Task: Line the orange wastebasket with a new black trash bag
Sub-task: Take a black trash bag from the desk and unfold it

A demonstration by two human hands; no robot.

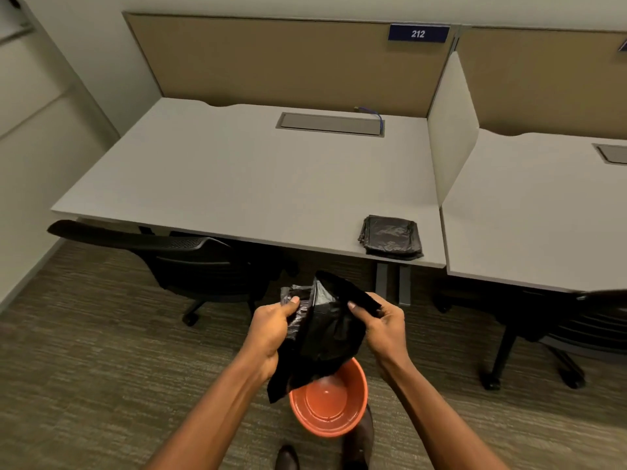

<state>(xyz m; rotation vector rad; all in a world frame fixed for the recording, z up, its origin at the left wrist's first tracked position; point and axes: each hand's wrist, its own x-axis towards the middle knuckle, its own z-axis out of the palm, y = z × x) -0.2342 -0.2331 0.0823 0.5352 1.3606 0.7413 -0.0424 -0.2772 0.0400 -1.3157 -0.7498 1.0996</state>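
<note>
Gripping a black trash bag [322,337] at chest height, the left hand [271,330] pinches one bunched edge while the right hand [383,329] clamps the other, likely teasing the mouth apart. Directly below waits the orange wastebasket [328,400], bare inside, near the feet on the carpet [84,368]. On the grey desk [237,178] beyond, a folded stack of spare bags [390,237] sits at the near right corner.
</note>
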